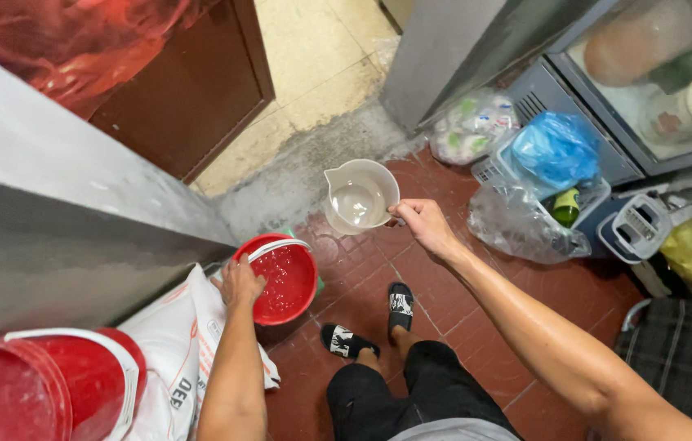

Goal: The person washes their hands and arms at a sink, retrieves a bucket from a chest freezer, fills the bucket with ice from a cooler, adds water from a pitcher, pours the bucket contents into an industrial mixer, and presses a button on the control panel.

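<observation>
White printed sack (178, 343) (crumpled) left; blue plastic bag (556, 149) right.

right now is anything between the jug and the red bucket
Nothing visible. The jug, held by the right hand, hangs above bare floor tiles just beyond the red bucket. The left hand rests on the bucket's near rim, not in the gap.

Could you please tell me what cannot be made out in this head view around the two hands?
- Jug handle: hidden by the right hand.
- Red bucket rim under the left hand: covered, grip unclear.
- White sack: partly behind the left forearm.
- Second red bucket: cut off by the frame edge.
</observation>
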